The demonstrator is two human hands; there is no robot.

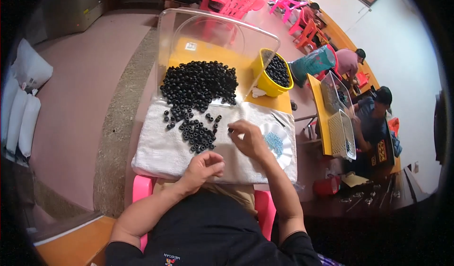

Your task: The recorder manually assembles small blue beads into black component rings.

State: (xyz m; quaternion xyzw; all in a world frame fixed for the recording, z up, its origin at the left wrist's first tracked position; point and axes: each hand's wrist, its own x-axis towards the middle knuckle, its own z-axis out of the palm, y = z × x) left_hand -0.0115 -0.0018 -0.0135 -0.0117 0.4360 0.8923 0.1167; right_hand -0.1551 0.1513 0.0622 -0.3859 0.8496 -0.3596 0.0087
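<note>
Here, right hand [249, 141] pinching black bead [231, 130], white towel [161, 148]

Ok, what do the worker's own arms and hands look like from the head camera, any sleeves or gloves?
Both hands are bare: no gloves, rings or watch show on the left hand or the right hand. The forearms are uncovered up to short black sleeves of a dark top, which has a small coloured print at the chest. Nothing is worn at the wrists.
</note>
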